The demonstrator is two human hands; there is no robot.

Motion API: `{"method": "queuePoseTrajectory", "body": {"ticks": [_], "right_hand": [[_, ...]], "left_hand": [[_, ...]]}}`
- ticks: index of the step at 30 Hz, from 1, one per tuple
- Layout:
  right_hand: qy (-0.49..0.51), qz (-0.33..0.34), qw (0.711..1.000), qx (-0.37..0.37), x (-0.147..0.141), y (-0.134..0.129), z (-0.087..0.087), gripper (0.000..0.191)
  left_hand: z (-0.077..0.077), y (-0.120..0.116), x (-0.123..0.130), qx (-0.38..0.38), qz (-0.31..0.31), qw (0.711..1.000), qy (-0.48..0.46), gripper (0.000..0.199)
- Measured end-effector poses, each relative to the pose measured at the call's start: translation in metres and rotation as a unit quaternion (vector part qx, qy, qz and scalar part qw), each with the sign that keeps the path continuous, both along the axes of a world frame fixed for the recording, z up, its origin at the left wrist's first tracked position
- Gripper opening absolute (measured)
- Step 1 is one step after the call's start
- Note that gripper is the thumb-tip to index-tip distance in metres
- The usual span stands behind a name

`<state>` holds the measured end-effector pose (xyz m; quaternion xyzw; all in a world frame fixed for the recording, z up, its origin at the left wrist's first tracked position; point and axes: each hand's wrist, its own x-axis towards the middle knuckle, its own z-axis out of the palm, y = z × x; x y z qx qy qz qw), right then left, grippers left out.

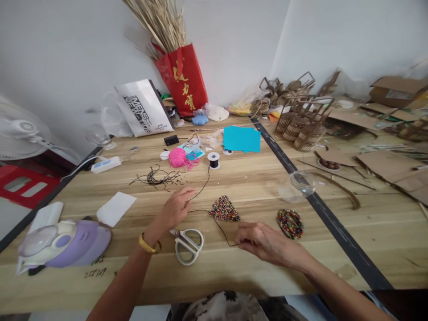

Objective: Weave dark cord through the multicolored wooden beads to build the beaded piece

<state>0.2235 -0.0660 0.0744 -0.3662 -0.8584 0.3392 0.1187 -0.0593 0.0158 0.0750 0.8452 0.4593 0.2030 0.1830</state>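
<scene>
The left hand (174, 207) pinches a thin black cord (220, 228) on the worktop (254, 187); the right hand (264, 243) grips the cord's other stretch. The cord runs past a beaded triangle (224, 208) lying between the hands and back to a spool (213, 159). Scissors (187, 243) lie just beside the left wrist. A second beaded piece (290, 223) sits near the right hand.
</scene>
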Motion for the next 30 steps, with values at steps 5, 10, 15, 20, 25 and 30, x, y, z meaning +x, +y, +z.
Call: {"method": "queuePoseTrajectory", "body": {"ticks": [5, 10, 15, 20, 25, 30], "right_hand": [[0.038, -0.01, 0.998, 0.04, -0.017, 0.005, 0.002, 0.006], [0.112, -0.022, 0.991, 0.07, -0.027, 0.009, -0.001, 0.009], [0.108, -0.023, 0.987, 0.116, -0.043, 0.012, -0.003, 0.01], [0.13, -0.045, 0.984, 0.117, -0.052, 0.018, 0.004, 0.011], [0.088, -0.06, 0.985, 0.136, -0.069, 0.016, -0.002, 0.01], [-0.08, 0.088, 0.957, 0.265, -0.117, 0.001, -0.033, 0.017]], "left_hand": [[0.006, -0.05, 0.034, -0.192, -0.112, 0.969, -0.106, 0.039], [-0.013, -0.078, 0.041, -0.333, -0.055, 0.913, -0.228, 0.05], [-0.021, -0.073, 0.04, -0.343, -0.033, 0.885, -0.311, 0.02], [-0.011, -0.063, 0.026, -0.3, 0.031, 0.899, -0.319, 0.018], [0.013, -0.05, -0.001, -0.207, 0.137, 0.892, -0.377, 0.018], [0.033, -0.039, -0.017, -0.075, 0.184, 0.891, -0.409, 0.014]]}}
